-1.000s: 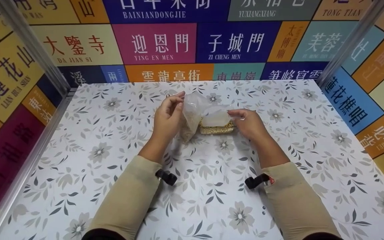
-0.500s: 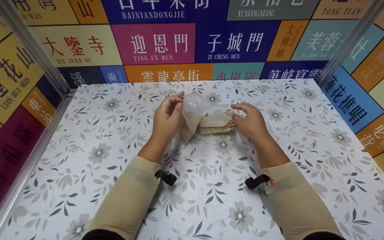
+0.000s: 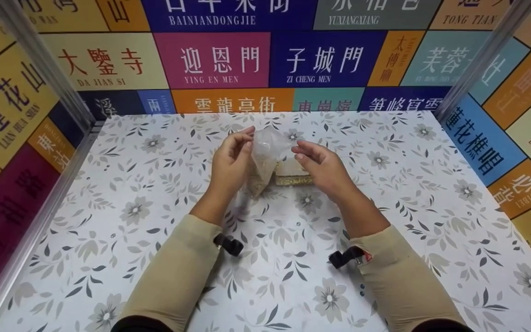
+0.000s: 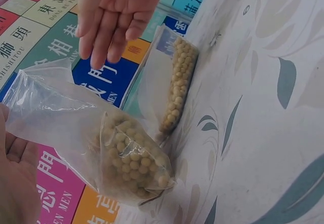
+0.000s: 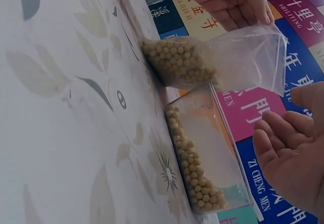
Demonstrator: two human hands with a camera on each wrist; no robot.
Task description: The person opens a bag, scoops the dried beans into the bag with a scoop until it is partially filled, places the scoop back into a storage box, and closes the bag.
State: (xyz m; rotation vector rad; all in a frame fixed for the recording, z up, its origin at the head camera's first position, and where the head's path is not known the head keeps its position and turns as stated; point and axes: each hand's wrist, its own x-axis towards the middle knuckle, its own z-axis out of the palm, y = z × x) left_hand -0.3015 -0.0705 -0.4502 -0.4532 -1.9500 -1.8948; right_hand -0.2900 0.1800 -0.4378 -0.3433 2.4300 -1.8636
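A clear plastic bag (image 3: 265, 154) of round, pale yellow beans leans upright on the table, beans in its lower part. My left hand (image 3: 231, 157) holds its top edge between thumb and fingers; the right wrist view shows that left hand (image 5: 230, 3) at the bag's upper corner. Beside the bag stands a clear rectangular box (image 3: 293, 177) with a layer of the same beans (image 5: 195, 168) along its bottom. My right hand (image 3: 323, 168) is over the box's right part, fingers extended toward the bag and holding nothing. In the left wrist view, the right hand (image 4: 119, 24) hangs apart from the bag.
The table (image 3: 265, 276) has a white cloth printed with grey leaves and flowers. Panels with coloured place names (image 3: 215, 60) stand behind it and at both sides. Black straps with small cameras (image 3: 228, 245) sit at both sleeve cuffs.
My right hand has left the box's right end and moved left over it, toward the bag. The left hand and the bag have stayed in place.
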